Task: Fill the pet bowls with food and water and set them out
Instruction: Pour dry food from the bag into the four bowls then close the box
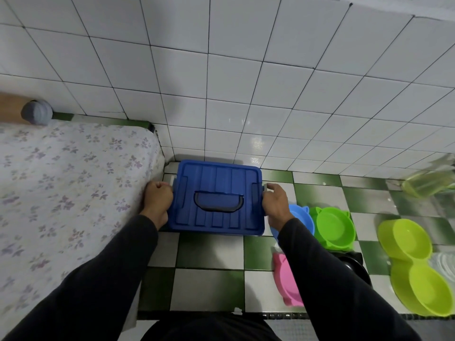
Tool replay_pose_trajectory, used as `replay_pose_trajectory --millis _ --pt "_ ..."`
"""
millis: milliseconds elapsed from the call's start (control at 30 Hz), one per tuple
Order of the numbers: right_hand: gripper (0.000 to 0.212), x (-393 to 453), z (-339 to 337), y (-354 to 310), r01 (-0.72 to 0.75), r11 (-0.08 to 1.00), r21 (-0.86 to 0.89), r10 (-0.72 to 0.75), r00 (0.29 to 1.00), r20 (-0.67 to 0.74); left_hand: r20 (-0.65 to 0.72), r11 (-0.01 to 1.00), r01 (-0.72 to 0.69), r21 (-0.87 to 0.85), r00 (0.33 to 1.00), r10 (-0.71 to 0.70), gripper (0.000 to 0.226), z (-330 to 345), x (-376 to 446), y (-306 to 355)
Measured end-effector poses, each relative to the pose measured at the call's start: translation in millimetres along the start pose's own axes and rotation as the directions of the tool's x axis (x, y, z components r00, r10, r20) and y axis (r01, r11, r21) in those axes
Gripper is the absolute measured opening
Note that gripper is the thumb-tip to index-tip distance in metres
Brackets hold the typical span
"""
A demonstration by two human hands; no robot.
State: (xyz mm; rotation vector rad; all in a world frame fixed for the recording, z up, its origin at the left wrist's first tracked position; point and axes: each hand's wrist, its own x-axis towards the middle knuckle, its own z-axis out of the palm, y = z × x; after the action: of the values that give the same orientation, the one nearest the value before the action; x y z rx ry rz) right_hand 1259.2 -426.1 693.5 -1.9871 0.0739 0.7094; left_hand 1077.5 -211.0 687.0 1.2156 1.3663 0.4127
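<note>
A person's left hand (pixel 157 196) and right hand (pixel 275 201) curl tight around the side latches of a blue storage box (pixel 218 198), its ribbed lid shut, on the checkered floor. Right of the box sit blue (pixel 301 217), green (pixel 334 227), pink (pixel 285 279) and lime double (pixel 416 264) pet bowls.

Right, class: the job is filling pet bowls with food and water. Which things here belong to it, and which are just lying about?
Belonging to the job:
blue lidded box, gripped at its sides by the left hand and right hand
blue bowl
green bowl
pink bowl
black bowl
lime double bowl

Just lying about:
floral bedsheet
wall tiles
</note>
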Motion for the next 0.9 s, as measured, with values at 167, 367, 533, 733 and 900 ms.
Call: replay_pose_trajectory --millis 167,367,533,733,900 --pt "0.030 6.4 -0.8 8.9 0.003 0.999 0.052 -0.002 1.000 -0.019 -0.031 1.000 0.004 0.003 1.000 -0.004 0.022 2.4 -2.4 -2.3" --pt "0.032 -0.7 -5.3 7.7 0.109 0.974 -0.197 -0.147 0.970 -0.193 -0.031 0.987 -0.116 0.108 0.992 0.119 0.038 -2.5 -10.6 -2.8" --pt "0.027 -17.3 2.7 3.8 0.343 0.795 -0.500 -0.462 0.877 -0.132 0.021 0.689 -0.513 0.512 0.810 0.587 0.034 -4.0 -19.5 -6.6" --pt "0.037 -22.7 6.5 4.2 0.348 0.735 -0.582 -0.425 0.905 0.004 0.153 0.590 -0.550 0.591 0.795 0.588 0.035 -2.4 -20.6 -4.3" --pt "0.041 -27.5 4.2 -6.3 0.349 0.755 -0.554 -0.423 0.906 -0.005 0.158 0.591 -0.545 0.594 0.800 0.578 0.030 -4.7 -21.2 2.1"
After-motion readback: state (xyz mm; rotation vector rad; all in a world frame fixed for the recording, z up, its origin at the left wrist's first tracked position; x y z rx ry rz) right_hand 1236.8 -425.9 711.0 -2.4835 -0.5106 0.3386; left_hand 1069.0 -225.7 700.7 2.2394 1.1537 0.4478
